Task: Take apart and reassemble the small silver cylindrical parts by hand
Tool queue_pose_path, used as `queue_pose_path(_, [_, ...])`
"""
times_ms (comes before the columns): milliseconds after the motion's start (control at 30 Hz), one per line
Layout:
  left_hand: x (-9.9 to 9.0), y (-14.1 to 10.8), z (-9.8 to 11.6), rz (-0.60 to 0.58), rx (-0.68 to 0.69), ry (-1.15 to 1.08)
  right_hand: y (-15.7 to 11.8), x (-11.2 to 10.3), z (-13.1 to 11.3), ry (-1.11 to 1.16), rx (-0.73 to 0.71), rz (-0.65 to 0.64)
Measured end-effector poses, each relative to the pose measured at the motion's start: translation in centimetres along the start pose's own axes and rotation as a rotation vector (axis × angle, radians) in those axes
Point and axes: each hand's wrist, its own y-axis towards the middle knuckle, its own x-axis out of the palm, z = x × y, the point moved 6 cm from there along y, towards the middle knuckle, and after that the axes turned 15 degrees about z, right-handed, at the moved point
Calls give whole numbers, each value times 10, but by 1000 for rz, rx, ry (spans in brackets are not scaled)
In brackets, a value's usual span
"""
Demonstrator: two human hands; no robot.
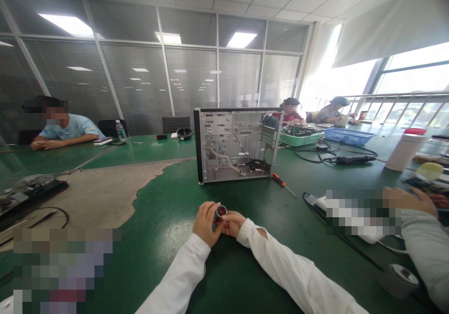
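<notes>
Green tabletop (168,251) fills most of my view, glossy under the ceiling lights, its covering torn away on the left to expose a ragged grey-brown patch (101,195). Near the middle, I have the left hand (206,223) and the right hand (233,223) together, fingers curled in and closed on a small round piece (221,211) with a pale rim and a dark reddish face, held just above the surface. Beyond them I see an open metal computer case (219,129) standing upright, loose wires inside, and an orange-handled screwdriver (279,180) lying by its lower right corner. Farther right are a green basket (300,139), a blue basket (349,137) and a leaning white bottle (404,153); nearer, another person's hand (410,201) reaches in from the edge. Across the table on the left sits a person in a light blue shirt (75,128). Glass partitions (135,85) with blinds close the back of the room, and daylight pours through tall windows (417,66) on the right.
</notes>
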Motion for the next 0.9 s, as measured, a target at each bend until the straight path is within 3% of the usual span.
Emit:
queue_pose_path(167, [3, -2, 0, -12, 32, 14, 0, 2, -1, -11, -55, 6])
queue_pose_path(367, [-4, 3, -6, 87, -113, 0, 3, -5, -3, 50, -58, 72])
queue_pose_path(567, [-9, 0, -31, 175, -337, 9, 2, -7, -7, 121, -51, 60])
queue_pose_path(733, [-7, -11, -58, 188, -612, -40, 0, -4, -9, 136, -66, 13])
queue_pose_path(900, [-11, -16, -67, 222, -864, -94, 0, -1, -7, 98, -50, -61])
